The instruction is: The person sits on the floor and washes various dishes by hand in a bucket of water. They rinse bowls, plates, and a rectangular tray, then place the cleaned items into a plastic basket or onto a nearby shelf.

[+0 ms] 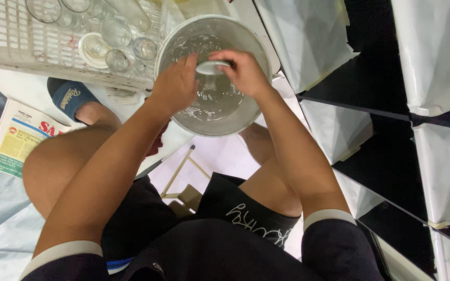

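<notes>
1. The left hand (175, 83) and right hand (243, 70) are both closed on a small clear glass (212, 67), held over the water in the round metal basin (246, 112) at 12 o'clock.
2. At 10 o'clock, the white plastic crate (11, 36) already holds several clear glasses (115, 32), judged finished.
3. This glass seems mid-wash; it has not yet joined the crate.
4. A folded newspaper (14, 138) lies at 9 o'clock.
</notes>
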